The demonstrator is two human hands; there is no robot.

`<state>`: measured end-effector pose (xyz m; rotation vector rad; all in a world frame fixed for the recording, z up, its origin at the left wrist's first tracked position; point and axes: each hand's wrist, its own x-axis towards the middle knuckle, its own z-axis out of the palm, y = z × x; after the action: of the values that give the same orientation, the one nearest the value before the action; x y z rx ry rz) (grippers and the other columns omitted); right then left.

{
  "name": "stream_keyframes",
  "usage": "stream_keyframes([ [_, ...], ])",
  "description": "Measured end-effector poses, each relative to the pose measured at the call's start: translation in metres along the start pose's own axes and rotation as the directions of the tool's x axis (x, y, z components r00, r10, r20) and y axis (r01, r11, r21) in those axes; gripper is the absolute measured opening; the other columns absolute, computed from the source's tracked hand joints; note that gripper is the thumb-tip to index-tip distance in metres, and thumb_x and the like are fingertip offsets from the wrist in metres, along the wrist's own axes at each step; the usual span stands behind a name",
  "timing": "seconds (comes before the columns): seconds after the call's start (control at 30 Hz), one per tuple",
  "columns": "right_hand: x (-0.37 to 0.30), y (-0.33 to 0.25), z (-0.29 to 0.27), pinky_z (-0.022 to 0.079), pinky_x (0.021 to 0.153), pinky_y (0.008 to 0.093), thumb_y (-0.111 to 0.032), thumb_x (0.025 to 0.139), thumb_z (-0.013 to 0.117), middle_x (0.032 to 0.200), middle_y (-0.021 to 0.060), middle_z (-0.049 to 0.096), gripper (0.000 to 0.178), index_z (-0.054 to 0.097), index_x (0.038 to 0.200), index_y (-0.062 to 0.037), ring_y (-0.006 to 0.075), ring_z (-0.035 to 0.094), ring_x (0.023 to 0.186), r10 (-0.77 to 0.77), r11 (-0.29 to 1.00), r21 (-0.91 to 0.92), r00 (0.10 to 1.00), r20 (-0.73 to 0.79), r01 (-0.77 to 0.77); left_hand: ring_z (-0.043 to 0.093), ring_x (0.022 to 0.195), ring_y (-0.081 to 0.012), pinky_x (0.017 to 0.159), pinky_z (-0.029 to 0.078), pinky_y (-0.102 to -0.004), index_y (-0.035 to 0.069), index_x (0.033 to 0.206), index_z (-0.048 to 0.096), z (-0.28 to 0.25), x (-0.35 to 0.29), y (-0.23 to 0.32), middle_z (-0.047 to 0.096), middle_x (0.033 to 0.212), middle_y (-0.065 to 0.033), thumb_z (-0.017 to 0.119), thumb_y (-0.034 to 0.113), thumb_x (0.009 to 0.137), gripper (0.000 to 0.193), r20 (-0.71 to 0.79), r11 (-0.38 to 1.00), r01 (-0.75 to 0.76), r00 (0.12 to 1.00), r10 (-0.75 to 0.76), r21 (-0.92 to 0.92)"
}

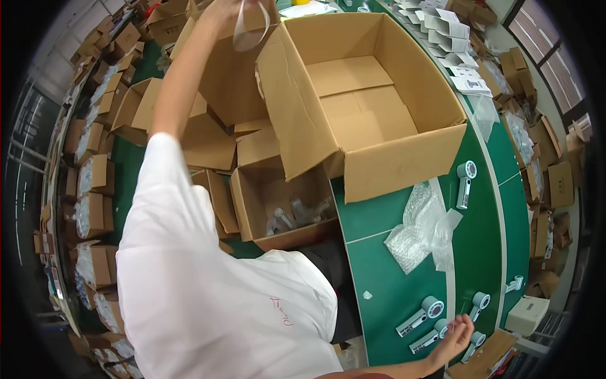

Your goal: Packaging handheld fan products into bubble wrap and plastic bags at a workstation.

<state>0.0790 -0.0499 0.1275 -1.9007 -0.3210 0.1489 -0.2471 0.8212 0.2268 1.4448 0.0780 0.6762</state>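
Observation:
My left hand (222, 11), partly cut off by the upper edge, is closed on a clear plastic bag (251, 39) that hangs over the cardboard boxes. Low on the right, my right hand (456, 340) is open with bent fingers, just above the green table. Around it lie several pale handheld fans with round heads: one fan (419, 317) to its left, another fan (430, 337) beside the fingers, a third fan (473, 346) just right of them. Whether the fingers touch a fan, I cannot tell. Farther up the table lies a single fan (466, 185).
A large open carton (404, 161) stands on the table's far part. Bubble wrap (413, 237) lies below it. Left of the table edge is a lower carton (297, 239) with bagged items inside. White folded boxes (449, 44) line the far side; cartons (98, 218) fill the left.

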Motion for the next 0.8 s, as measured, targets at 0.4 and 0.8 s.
stream_keyframes([
  [0.4,-0.049,0.039,-0.167,0.04,0.094,0.0291,-0.028,0.098,0.063,0.13,0.0092,0.06,0.043,0.057,0.136,-0.0089,0.015,0.055,0.103,0.235,0.972,0.129,0.84,-0.489,-0.197,0.058,0.07,-0.0166,0.067,0.052,-0.0289,0.001,0.098,0.068,0.008,0.036,-0.065,0.066,0.089,-0.0103,0.071,0.011,0.077,0.023,-0.714,0.64,0.329,0.203,0.67,0.694],
  [0.8,0.067,0.207,-0.248,0.048,0.092,0.0415,-0.019,0.081,0.068,0.111,0.0212,0.066,0.048,0.06,0.125,-0.0008,0.039,0.062,0.102,-0.234,0.548,-0.744,0.783,-0.576,-0.383,0.056,0.105,-0.0277,0.092,0.047,-0.0377,0.006,0.126,0.058,0.561,-0.127,-0.206,0.054,0.125,-0.0177,0.068,0.007,0.081,0.046,0.171,0.91,-0.105,0.984,0.038,0.4],
])
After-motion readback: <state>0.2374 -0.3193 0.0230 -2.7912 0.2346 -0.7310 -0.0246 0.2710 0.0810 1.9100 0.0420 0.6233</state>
